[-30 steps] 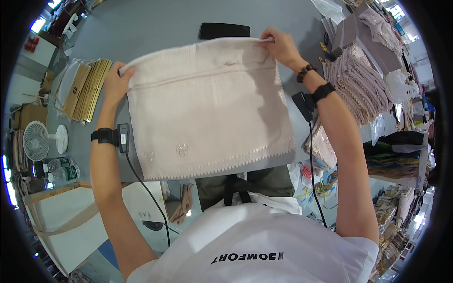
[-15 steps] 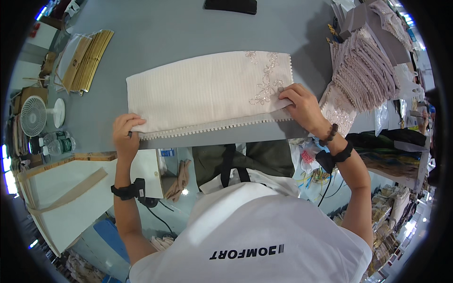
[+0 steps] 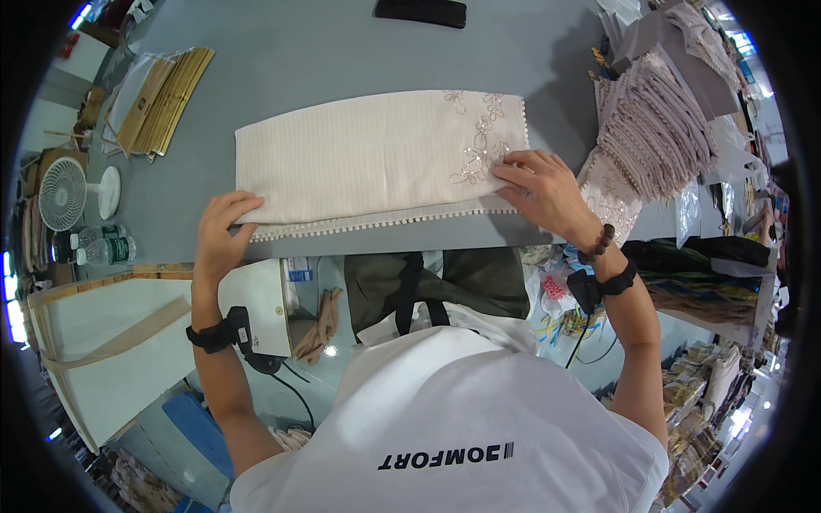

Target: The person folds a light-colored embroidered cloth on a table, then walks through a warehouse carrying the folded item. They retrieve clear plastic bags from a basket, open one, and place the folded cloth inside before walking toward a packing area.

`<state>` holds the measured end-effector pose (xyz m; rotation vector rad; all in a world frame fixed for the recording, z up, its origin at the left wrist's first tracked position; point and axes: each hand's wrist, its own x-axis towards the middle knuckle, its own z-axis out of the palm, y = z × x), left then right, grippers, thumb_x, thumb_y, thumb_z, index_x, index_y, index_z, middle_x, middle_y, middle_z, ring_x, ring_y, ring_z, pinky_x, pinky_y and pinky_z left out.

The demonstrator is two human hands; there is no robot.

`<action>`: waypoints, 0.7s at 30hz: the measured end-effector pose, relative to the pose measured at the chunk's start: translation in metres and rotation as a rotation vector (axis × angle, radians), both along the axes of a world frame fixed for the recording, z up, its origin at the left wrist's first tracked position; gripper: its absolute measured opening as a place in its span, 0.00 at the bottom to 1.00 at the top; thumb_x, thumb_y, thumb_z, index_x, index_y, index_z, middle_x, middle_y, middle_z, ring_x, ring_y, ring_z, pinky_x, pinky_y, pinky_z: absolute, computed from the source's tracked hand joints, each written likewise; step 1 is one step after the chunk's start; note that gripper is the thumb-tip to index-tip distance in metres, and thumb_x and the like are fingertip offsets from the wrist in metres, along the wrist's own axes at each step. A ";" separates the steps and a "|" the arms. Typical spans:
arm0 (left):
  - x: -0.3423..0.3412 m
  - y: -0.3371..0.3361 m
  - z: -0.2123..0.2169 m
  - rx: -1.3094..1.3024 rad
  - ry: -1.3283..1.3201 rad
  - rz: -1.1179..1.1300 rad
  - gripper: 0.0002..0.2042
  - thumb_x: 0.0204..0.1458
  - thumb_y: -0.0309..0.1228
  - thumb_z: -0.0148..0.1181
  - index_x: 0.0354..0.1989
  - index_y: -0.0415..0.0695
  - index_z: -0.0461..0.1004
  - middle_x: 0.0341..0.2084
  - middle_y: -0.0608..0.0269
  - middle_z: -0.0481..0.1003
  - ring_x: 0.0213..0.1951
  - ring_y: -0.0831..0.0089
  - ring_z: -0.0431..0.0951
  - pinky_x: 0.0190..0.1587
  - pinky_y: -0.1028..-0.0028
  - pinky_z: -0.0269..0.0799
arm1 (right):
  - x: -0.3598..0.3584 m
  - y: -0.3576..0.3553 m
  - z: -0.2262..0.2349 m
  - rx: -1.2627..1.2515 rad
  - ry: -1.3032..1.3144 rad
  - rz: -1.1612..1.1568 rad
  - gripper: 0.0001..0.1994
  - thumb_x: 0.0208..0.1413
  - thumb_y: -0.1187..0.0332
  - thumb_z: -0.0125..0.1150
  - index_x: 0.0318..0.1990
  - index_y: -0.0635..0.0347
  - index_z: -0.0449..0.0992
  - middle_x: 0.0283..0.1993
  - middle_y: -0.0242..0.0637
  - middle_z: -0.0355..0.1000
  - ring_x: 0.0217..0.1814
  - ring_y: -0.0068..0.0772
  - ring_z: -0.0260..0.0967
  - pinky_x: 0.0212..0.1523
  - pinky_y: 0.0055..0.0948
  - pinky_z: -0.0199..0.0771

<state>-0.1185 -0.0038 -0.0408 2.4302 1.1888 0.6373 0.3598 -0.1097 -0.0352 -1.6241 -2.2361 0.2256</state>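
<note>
A folded cream cloth (image 3: 359,158) lies flat near the front edge of the table. Sparkling floral embroidery (image 3: 479,141) decorates its right end, and a trim of small pearl-like beads (image 3: 368,225) runs along its near and right edges. At the near left corner, my left hand (image 3: 224,229) rests with fingertips on the cloth and the thumb apart from them. Across the near right part lies my right hand (image 3: 547,192), fingers stretched over the embroidery's lower end and thumb spread away. Neither hand pinches the fabric.
A stack of folded mauve beaded cloths (image 3: 654,128) stands at the right. Gold-coloured strips (image 3: 171,103) lie at the far left, above a white fan (image 3: 64,192) and water bottles (image 3: 107,250). A black phone (image 3: 421,11) is at the far edge of view.
Both hands have loosened from a pinch on the cloth's near edge to spread fingers. The left hand has shifted slightly up and outward. The cloth remains folded in place.
</note>
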 end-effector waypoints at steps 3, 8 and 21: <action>0.002 0.006 0.001 0.072 -0.071 0.035 0.18 0.39 0.12 0.54 0.40 0.41 0.79 0.40 0.58 0.79 0.43 0.58 0.76 0.48 0.67 0.71 | 0.003 0.008 -0.004 0.101 0.032 -0.012 0.11 0.45 0.76 0.64 0.38 0.55 0.81 0.41 0.32 0.76 0.44 0.40 0.72 0.45 0.34 0.70; 0.005 -0.006 -0.003 0.259 -0.208 0.226 0.17 0.40 0.11 0.50 0.36 0.41 0.80 0.39 0.57 0.79 0.43 0.58 0.76 0.47 0.68 0.71 | 0.002 0.003 -0.001 0.349 0.119 -0.082 0.07 0.42 0.79 0.65 0.30 0.57 0.78 0.36 0.31 0.76 0.37 0.38 0.72 0.38 0.31 0.71; 0.000 -0.043 -0.040 -0.002 -0.075 0.645 0.08 0.54 0.26 0.58 0.40 0.37 0.76 0.33 0.59 0.76 0.37 0.68 0.73 0.41 0.70 0.68 | 0.003 -0.031 -0.006 -0.051 0.196 -0.431 0.10 0.54 0.68 0.62 0.41 0.62 0.76 0.41 0.43 0.73 0.43 0.49 0.71 0.42 0.42 0.73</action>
